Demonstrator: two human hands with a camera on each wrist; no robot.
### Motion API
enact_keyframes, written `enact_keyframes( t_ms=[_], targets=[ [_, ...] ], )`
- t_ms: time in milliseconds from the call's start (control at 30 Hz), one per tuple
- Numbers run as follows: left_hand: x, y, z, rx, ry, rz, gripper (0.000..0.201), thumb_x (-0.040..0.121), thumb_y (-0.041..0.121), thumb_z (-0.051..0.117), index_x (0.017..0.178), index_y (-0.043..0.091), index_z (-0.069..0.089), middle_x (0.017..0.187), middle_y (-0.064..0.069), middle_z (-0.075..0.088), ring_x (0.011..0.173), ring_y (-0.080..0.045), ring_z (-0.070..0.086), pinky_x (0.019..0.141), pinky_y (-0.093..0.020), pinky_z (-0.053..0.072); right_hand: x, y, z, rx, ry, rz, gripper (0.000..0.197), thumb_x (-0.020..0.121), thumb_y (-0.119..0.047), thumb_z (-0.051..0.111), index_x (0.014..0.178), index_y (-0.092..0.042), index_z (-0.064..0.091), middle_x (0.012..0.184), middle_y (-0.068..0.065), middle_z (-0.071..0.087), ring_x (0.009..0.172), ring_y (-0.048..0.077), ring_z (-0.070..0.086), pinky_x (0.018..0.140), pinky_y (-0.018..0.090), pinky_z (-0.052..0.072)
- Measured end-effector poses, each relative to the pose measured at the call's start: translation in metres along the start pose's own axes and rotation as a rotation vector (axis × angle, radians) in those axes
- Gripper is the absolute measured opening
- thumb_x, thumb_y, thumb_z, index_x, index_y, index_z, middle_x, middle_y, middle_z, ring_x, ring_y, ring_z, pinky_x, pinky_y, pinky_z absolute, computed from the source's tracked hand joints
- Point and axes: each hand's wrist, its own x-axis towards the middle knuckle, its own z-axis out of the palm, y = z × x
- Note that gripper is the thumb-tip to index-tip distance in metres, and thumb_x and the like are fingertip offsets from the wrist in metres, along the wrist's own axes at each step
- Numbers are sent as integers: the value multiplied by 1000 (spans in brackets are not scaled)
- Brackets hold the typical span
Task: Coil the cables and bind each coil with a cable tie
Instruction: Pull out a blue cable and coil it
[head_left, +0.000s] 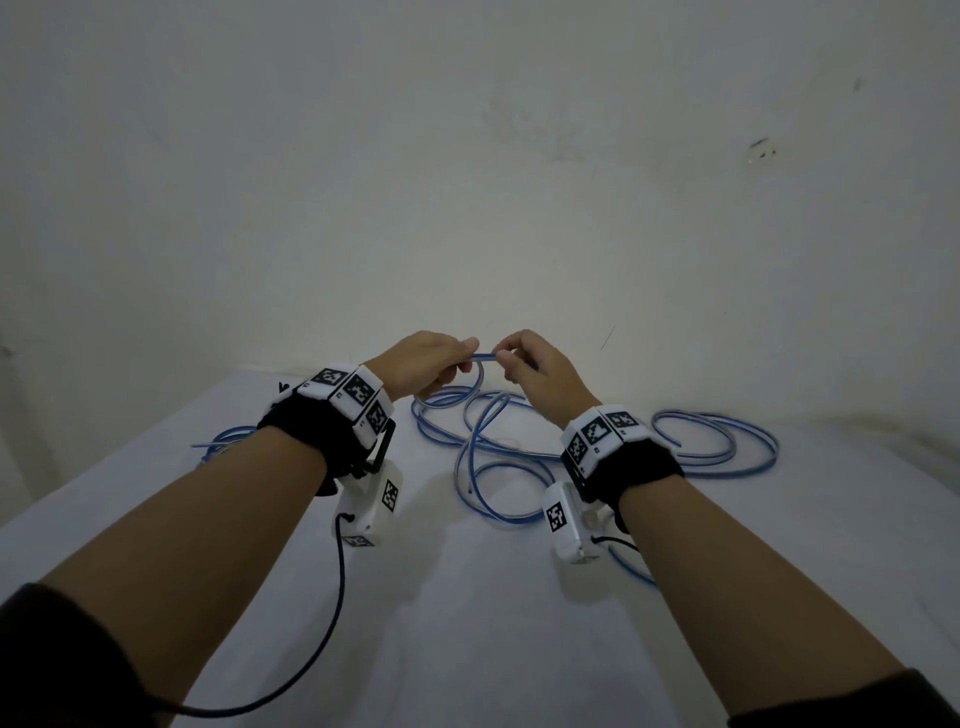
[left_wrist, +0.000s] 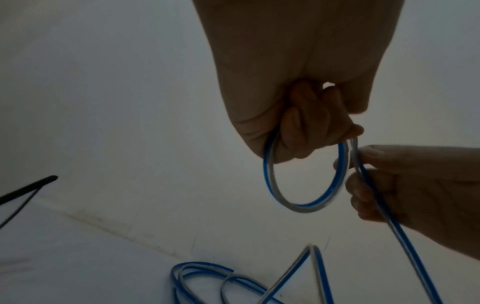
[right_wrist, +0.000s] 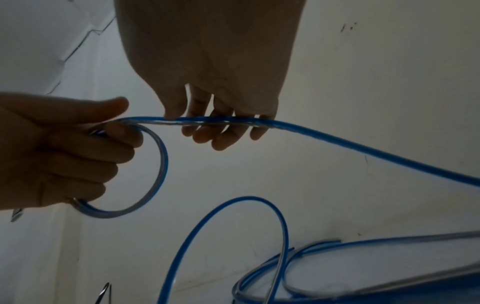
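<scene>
Two hands forming one small loop above the table

Left hand gripping the blue cable loop; right hand pinching the strand beside it, raised near the table's far edge; loose cable sprawling below.

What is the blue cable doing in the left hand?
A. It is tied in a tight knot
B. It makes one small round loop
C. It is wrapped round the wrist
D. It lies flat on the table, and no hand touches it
B: the left hand holds the blue cable bent into one small round loop, while the right hand pinches the strand beside it; the rest lies loose on the table.
</scene>
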Motion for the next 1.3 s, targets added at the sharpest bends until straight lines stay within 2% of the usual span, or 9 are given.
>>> enact_keyframes(
  t_ms=[67, 200, 333, 467, 633, 767, 933, 1133, 1300],
  targets=[
    [-1, -2, -4, 40, 54, 10, 37, 97, 32, 46, 66, 13, 52, 44, 10, 36, 39, -7, 29, 40, -16, 24, -2, -4, 5, 91, 12, 46, 13, 97, -23, 47, 103, -14, 54, 71, 0, 56, 65, 8, 51, 62, 13, 42],
    [-3, -6, -12, -4, 134, 2, 38, 97, 30, 46, 62, 14, 49, 38, 12, 35, 36, -5, 28, 39, -15, 23, 0, -10, 16, 59, 31, 65, 18, 98, -26, 45, 104, -11, 53, 72, 3, 57, 60, 7, 48, 52, 8, 37],
    [-7, -9, -24, -142, 243, -17, 38, 98, 30, 44, 63, 15, 46, 38, 13, 33, 36, -5, 25, 37, -16, 21, 6, -16, 30, 40, 8, 86, 29, 99, -33, 42, 91, -10, 58, 70, -1, 56, 62, 8, 48, 58, 16, 37],
    [-10, -13, -36, -229, 377, -62, 39, 97, 32, 43, 61, 16, 45, 38, 12, 33, 32, -6, 24, 37, -15, 19, 7, -23, 41, 32, -17, 95, 36, 99, -36, 41, 84, -10, 60, 66, -5, 54, 61, 7, 49, 61, 17, 37],
    [-15, -22, -49, -336, 518, -133, 36, 95, 29, 42, 62, 16, 44, 35, 11, 30, 29, -8, 23, 37, -14, 18, 3, -24, 47, 15, -25, 94, 30, 96, -36, 49, 87, -9, 59, 65, -9, 47, 61, 7, 44, 62, 21, 36],
    [-17, -27, -53, -346, 497, -165, 36, 96, 32, 40, 63, 16, 44, 36, 11, 30, 29, -7, 23, 39, -16, 17, 3, -24, 47, -8, 34, 65, 21, 88, -27, 63, 94, -8, 60, 67, -4, 47, 59, 8, 42, 59, 15, 37],
    [-23, -26, -56, -313, 447, -171, 39, 96, 37, 40, 63, 16, 43, 36, 12, 30, 30, -7, 23, 38, -16, 18, 11, -29, 46, -69, 117, 63, 9, 88, -19, 62, 88, -10, 61, 65, -8, 47, 59, 3, 42, 54, 5, 35],
    [-31, -12, -55, -315, 188, -158, 37, 97, 35, 44, 64, 18, 41, 39, 12, 25, 33, -5, 19, 35, -15, 16, 14, -23, 35, -128, 175, 93, 9, 88, -17, 60, 82, -13, 55, 65, -9, 45, 60, 2, 41, 53, 15, 31],
    [-33, -4, -54, -305, 168, -136, 38, 98, 38, 42, 65, 20, 37, 44, 11, 24, 36, -6, 19, 38, -15, 16, 11, -20, 30, -165, 158, 94, 11, 88, -19, 60, 80, -13, 55, 64, -9, 46, 60, 2, 41, 56, 19, 31]
  ],
)
